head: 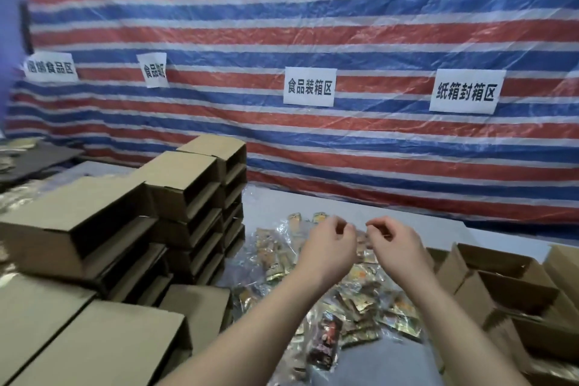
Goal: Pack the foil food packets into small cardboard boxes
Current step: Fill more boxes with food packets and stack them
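Head view shows left hand (326, 244) and right hand (396, 244) curled, hovering empty above the foil packets (360, 301) heaped between stacked boxes (175, 197) left and open boxes (501, 285) right; slippery foil may slide from a loose grab

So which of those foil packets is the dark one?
The dark packet nearest the camera, between the forearms: black and red, while the other foil packets in the pile look gold and silvery.
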The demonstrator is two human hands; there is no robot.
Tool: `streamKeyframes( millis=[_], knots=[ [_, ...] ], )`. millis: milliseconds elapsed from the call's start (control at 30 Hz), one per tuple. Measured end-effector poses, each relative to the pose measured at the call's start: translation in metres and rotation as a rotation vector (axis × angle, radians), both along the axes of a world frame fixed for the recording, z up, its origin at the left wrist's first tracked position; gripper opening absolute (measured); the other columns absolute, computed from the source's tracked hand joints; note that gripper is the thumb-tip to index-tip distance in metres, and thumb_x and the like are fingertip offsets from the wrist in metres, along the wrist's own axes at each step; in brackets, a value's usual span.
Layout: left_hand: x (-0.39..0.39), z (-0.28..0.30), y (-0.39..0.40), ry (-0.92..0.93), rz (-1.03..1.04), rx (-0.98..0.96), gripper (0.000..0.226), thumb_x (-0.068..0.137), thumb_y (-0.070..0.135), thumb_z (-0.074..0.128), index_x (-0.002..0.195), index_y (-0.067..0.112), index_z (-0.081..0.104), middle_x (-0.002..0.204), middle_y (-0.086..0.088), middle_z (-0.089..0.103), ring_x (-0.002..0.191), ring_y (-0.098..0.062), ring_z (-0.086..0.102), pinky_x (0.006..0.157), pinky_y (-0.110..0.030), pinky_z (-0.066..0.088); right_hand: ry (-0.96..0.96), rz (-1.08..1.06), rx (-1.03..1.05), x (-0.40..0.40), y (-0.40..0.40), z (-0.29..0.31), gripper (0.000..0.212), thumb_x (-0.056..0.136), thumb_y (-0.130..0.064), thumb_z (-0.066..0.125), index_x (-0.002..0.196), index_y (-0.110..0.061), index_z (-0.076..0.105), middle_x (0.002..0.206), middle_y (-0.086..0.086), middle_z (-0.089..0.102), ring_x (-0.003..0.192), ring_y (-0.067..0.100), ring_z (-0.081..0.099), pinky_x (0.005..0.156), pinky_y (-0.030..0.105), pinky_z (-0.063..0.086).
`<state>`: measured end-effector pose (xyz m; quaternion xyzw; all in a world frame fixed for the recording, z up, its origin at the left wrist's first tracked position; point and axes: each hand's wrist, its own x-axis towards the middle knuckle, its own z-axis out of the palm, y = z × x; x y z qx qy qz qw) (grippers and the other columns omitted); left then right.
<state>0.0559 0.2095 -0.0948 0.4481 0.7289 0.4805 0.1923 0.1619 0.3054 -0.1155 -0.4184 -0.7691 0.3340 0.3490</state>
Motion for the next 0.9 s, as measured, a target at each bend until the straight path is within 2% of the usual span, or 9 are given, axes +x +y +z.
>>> streamKeyframes(
  millis=[133,233,300,367,433,533,633,767,900],
  knots=[
    [-0.066,0.031,-0.023,0.259,0.104,-0.065,0.030,0.099,0.035,0.043,0.108,0.015,0.062,0.104,0.000,0.066,0.099,-0.022,0.061,0.083,-0.032,0.046,0.032,0.105,0.006,-0.066,-0.026,0.014,0.011,0.095,-0.022,0.059,0.092,-0.031,0.065,0.087,-0.013,0.069,0.085,0.010,0.066,0.071,0.025,0.045],
    [-0.121,0.053,-0.057,0.407,0.175,-0.072,0.032,0.098,0.036,0.045,0.113,0.015,0.063,0.111,-0.003,0.068,0.101,-0.022,0.062,0.089,-0.035,0.050,0.040,0.207,0.037,-0.115,-0.048,0.025,0.009,0.094,-0.025,0.058,0.093,-0.031,0.065,0.086,-0.015,0.067,0.081,0.002,0.063,0.066,0.019,0.042],
    [-0.157,0.062,-0.088,0.451,0.237,-0.086,0.030,0.098,0.039,0.045,0.115,0.021,0.062,0.108,0.001,0.067,0.097,-0.017,0.062,0.084,-0.035,0.051,0.022,0.278,0.064,-0.149,-0.063,0.031,0.008,0.094,-0.028,0.058,0.094,-0.033,0.063,0.086,-0.019,0.065,0.080,-0.005,0.059,0.065,0.014,0.041],
    [-0.193,0.063,-0.122,0.525,0.330,-0.101,0.028,0.098,0.042,0.045,0.111,0.024,0.062,0.105,0.003,0.066,0.095,-0.015,0.061,0.078,-0.031,0.046,-0.026,0.363,0.092,-0.187,-0.080,0.035,0.008,0.094,-0.030,0.056,0.096,-0.036,0.060,0.087,-0.025,0.061,0.079,-0.009,0.056,0.063,0.008,0.039],
    [-0.228,0.058,-0.153,0.615,0.447,-0.131,0.031,0.097,0.043,0.044,0.114,0.023,0.061,0.112,0.002,0.065,0.103,-0.020,0.060,0.082,-0.032,0.046,-0.082,0.459,0.117,-0.226,-0.099,0.039,0.013,0.095,-0.029,0.056,0.106,-0.034,0.062,0.092,-0.024,0.059,0.084,-0.007,0.056,0.065,0.006,0.037],
    [-0.268,0.044,-0.188,0.688,0.575,-0.264,0.039,0.095,0.046,0.046,0.122,0.020,0.057,0.119,-0.003,0.063,0.110,-0.023,0.058,0.090,-0.037,0.049,-0.190,0.563,0.183,-0.283,-0.128,0.039,0.037,0.094,-0.027,0.058,0.131,-0.023,0.059,0.120,-0.004,0.060,0.109,0.012,0.057,0.086,0.018,0.043],
    [-0.293,0.027,-0.208,0.786,0.597,-0.456,0.045,0.091,0.051,0.047,0.121,0.019,0.053,0.116,-0.003,0.060,0.108,-0.024,0.056,0.091,-0.040,0.049,-0.287,0.593,0.227,-0.326,-0.152,0.037,0.050,0.094,-0.027,0.059,0.143,-0.024,0.048,0.143,0.001,0.049,0.132,0.020,0.046,0.110,0.037,0.039],
    [-0.306,0.007,-0.217,0.808,0.567,-0.590,0.044,0.089,0.049,0.048,0.121,0.018,0.048,0.122,-0.004,0.056,0.116,-0.025,0.051,0.097,-0.042,0.042,-0.347,0.609,0.310,-0.359,-0.166,0.030,0.053,0.093,-0.027,0.059,0.144,-0.025,0.046,0.146,0.002,0.045,0.135,0.023,0.041,0.113,0.042,0.035],
    [-0.305,-0.003,-0.222,0.893,0.569,-0.652,0.041,0.094,0.029,0.043,0.132,0.014,0.044,0.134,-0.006,0.051,0.126,-0.025,0.046,0.102,-0.039,0.039,-0.351,0.594,0.350,-0.370,-0.167,0.025,0.057,0.091,-0.027,0.062,0.146,-0.026,0.044,0.146,0.002,0.045,0.135,0.025,0.042,0.111,0.043,0.036]
  ],
)
